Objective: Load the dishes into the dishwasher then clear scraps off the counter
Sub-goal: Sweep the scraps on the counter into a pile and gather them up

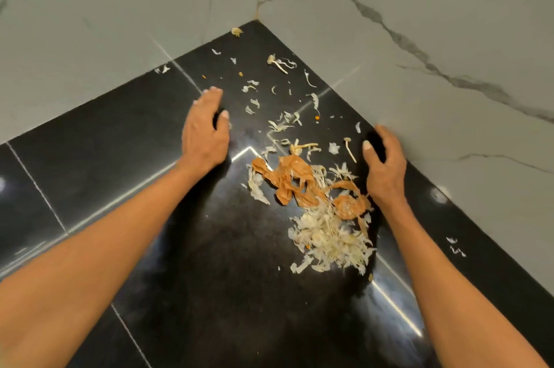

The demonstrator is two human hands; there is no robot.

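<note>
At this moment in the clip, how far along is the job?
Dishwasher and dishes are out of view, so loading can't be judged. Some scraps look gathered: a pale pile with orange peels lies on the counter. In hand: the left hand and right hand flank the scraps, holding nothing. Left: loose bits toward the corner, a few by the right wall, then removing everything.

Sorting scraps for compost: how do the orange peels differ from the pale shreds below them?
The orange peels are large, crumpled, papery sheets; the pale shreds are many thin, whitish slivers. The peels number only a few pieces, the shreds form a dense heap. Both lie on the black counter between the hands, touching.
</note>
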